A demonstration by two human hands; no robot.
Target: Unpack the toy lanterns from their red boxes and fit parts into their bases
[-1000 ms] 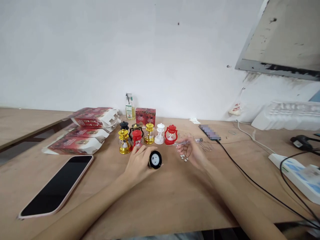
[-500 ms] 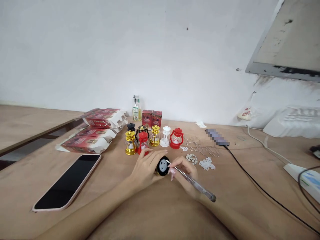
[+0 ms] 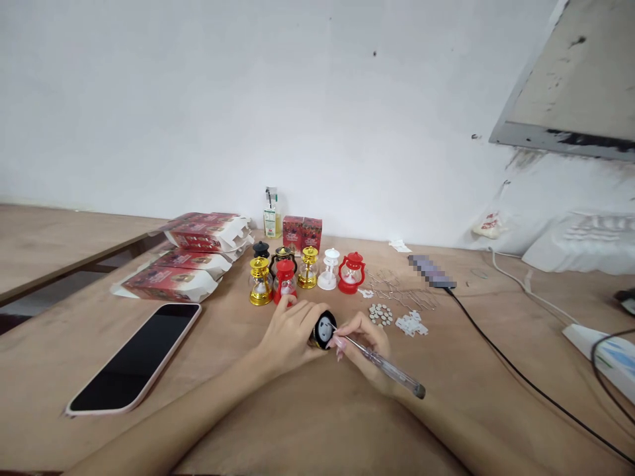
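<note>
My left hand (image 3: 285, 337) is closed round a small dark lantern, tipped so that its round black base (image 3: 318, 338) faces me. A grey-white disc with dark openings shows in the middle of that base. Pinched in my right hand (image 3: 371, 337) is a screwdriver (image 3: 394, 372) with a clear handle, its thin shaft pointing at the base. Whether the tip touches the base I cannot tell. Just beyond my left fingers stand a red lantern (image 3: 285, 281) and a gold lantern (image 3: 260, 281), with other lanterns behind and to the right.
Button cells (image 3: 380, 314), white plastic pieces (image 3: 411, 323) and thin wire handles (image 3: 397, 289) lie right of the lanterns. Flattened red boxes (image 3: 173, 277) and a phone (image 3: 136, 357) are at left. A bottle (image 3: 271, 218) stands by the wall. A black cable (image 3: 516, 370) crosses the right side.
The screwdriver's tip has shifted slightly down on the base, and my right fingers have moved a little with it. My left hand keeps its hold on the lantern.
</note>
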